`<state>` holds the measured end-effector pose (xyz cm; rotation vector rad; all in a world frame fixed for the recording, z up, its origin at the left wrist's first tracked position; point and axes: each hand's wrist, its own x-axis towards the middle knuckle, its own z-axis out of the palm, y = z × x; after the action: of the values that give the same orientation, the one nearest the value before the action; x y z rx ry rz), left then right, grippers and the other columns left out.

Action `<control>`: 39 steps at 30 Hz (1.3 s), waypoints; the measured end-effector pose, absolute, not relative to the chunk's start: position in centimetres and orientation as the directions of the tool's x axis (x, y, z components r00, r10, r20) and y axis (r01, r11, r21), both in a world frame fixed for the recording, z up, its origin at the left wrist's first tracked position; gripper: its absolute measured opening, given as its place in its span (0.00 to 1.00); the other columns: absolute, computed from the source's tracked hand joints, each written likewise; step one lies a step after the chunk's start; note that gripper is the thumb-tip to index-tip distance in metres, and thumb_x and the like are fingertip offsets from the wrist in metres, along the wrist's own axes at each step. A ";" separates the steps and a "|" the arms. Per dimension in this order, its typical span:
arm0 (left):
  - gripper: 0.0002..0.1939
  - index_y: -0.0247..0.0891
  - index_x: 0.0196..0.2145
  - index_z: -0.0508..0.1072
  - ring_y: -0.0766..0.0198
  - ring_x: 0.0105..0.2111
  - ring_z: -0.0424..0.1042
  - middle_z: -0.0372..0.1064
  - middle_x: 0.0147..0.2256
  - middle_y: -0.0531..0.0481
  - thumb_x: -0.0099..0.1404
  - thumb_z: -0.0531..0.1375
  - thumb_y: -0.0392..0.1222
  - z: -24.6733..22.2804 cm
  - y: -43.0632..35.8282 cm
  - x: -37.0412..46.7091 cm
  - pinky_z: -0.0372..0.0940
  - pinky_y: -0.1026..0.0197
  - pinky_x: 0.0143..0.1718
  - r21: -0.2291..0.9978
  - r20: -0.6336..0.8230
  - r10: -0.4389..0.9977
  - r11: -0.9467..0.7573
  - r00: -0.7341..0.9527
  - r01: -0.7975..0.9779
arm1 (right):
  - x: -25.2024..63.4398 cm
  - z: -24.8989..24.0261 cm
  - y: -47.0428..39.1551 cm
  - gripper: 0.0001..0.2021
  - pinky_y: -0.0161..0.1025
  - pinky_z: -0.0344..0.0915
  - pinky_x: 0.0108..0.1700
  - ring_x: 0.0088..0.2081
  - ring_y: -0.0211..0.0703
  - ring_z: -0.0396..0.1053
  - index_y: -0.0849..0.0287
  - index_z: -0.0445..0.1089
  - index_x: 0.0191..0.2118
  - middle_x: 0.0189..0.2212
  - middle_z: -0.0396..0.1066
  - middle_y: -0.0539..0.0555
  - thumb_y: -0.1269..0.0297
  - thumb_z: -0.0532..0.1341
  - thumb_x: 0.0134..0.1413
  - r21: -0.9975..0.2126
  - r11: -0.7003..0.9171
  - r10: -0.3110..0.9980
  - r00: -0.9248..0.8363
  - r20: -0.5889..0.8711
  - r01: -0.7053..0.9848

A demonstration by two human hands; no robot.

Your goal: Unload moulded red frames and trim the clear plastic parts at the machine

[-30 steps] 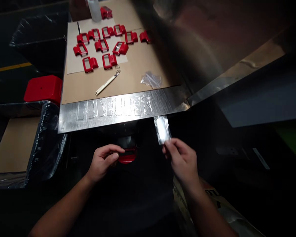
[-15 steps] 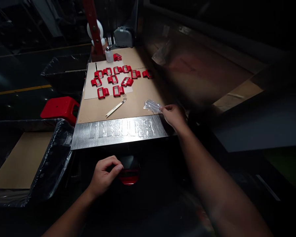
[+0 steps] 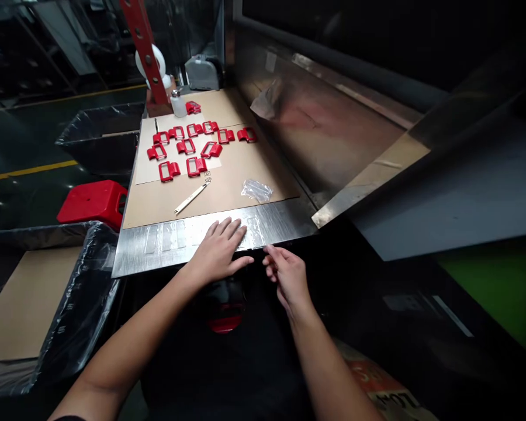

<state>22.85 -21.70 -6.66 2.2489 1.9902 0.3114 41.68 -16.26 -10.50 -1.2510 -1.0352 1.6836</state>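
Observation:
A clear plastic film (image 3: 164,235) with several rectangular outlines lies along the bare metal front strip (image 3: 284,219) of the worktable. My left hand (image 3: 219,245) rests palm down across the film with its fingers spread, covering part of it. At the table's front edge, my right hand (image 3: 287,272) pinches the film's near right corner between thumb and forefinger; the grip itself is small and partly hidden. Behind the strip lies a crumpled piece of clear film (image 3: 256,190), apart from both hands. A cream utility knife (image 3: 190,199) lies on the cardboard (image 3: 228,175).
Several red plastic frames (image 3: 196,166) are spread over the paper and cardboard, beyond the knife. A white-bodied bottle (image 3: 178,104) stands by a red post (image 3: 146,52). A metal-edged panel (image 3: 355,193) bounds the right side. Lower left are a lined bin (image 3: 87,292) and a red stool (image 3: 92,202).
My right hand has let go of the crumpled film and come down to the table's edge. My left hand has risen from below the table and flattened onto the film strip.

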 end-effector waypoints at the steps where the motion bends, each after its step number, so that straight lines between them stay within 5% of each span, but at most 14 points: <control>1: 0.40 0.36 0.70 0.55 0.42 0.71 0.46 0.48 0.71 0.39 0.72 0.56 0.64 -6.6 -21.9 22.9 0.47 0.37 0.71 0.229 0.066 0.988 -0.151 0.140 0.962 | 41.4 -10.7 -16.2 0.19 0.28 0.49 0.17 0.18 0.30 0.61 0.62 0.76 0.32 0.23 0.72 0.50 0.48 0.72 0.48 -0.906 -0.402 0.901 -0.234 -0.365 -0.135; 10: 0.40 0.36 0.71 0.54 0.41 0.71 0.45 0.47 0.71 0.35 0.71 0.59 0.61 -7.2 -22.4 22.3 0.45 0.35 0.71 0.270 0.127 0.987 -0.130 0.098 0.954 | 41.4 -9.1 -17.4 0.15 0.29 0.53 0.20 0.21 0.31 0.60 0.62 0.75 0.28 0.23 0.73 0.53 0.55 0.72 0.52 -0.918 -0.360 0.917 -0.245 -0.316 -0.163; 13: 0.28 0.36 0.64 0.65 0.44 0.67 0.57 0.59 0.65 0.35 0.73 0.60 0.54 -6.8 -23.1 22.9 0.50 0.39 0.68 0.417 0.291 0.957 -0.125 -0.002 0.900 | 43.3 -7.5 -19.2 0.14 0.30 0.55 0.22 0.22 0.31 0.62 0.61 0.76 0.29 0.24 0.74 0.52 0.55 0.71 0.55 -0.930 -0.327 0.914 -0.309 -0.265 -0.171; 17: 0.10 0.37 0.45 0.77 0.56 0.47 0.73 0.74 0.45 0.43 0.74 0.59 0.44 -5.2 -25.9 25.5 0.66 0.54 0.53 0.836 0.326 0.939 -0.231 -0.111 0.497 | 46.3 -6.2 -22.7 0.13 0.31 0.56 0.23 0.21 0.32 0.63 0.60 0.76 0.30 0.23 0.74 0.52 0.55 0.71 0.56 -0.896 -0.415 0.825 -0.481 -0.297 -0.159; 20: 0.08 0.36 0.41 0.77 0.59 0.42 0.74 0.74 0.40 0.45 0.72 0.62 0.43 -4.6 -28.3 27.6 0.68 0.59 0.47 0.977 0.188 0.978 -0.177 -0.091 0.121 | 48.1 -6.1 -25.4 0.13 0.31 0.58 0.24 0.21 0.33 0.64 0.60 0.76 0.30 0.22 0.74 0.52 0.55 0.70 0.56 -0.857 -0.503 0.745 -0.562 -0.360 -0.118; 26: 0.08 0.34 0.37 0.77 0.61 0.37 0.73 0.73 0.36 0.45 0.69 0.65 0.42 -5.8 -31.0 30.1 0.68 0.62 0.41 0.990 0.024 0.998 -0.031 -0.058 -0.138 | 50.4 -6.8 -29.0 0.14 0.31 0.59 0.24 0.20 0.33 0.64 0.60 0.75 0.28 0.21 0.73 0.52 0.54 0.71 0.55 -0.773 -0.624 0.679 -0.571 -0.462 -0.116; 39: 0.08 0.35 0.36 0.78 0.61 0.35 0.73 0.74 0.35 0.45 0.71 0.64 0.42 -6.9 -31.9 31.2 0.68 0.62 0.40 0.997 -0.053 0.998 0.055 0.028 -0.051 | 52.3 -7.0 -30.6 0.14 0.30 0.57 0.22 0.20 0.33 0.65 0.60 0.78 0.29 0.21 0.75 0.54 0.53 0.72 0.52 -0.729 -0.673 0.680 -0.494 -0.541 -0.128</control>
<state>31.24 -31.86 -6.92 1.1441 1.1764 1.1738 52.32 -30.63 -6.98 -1.1854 -0.8626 2.1880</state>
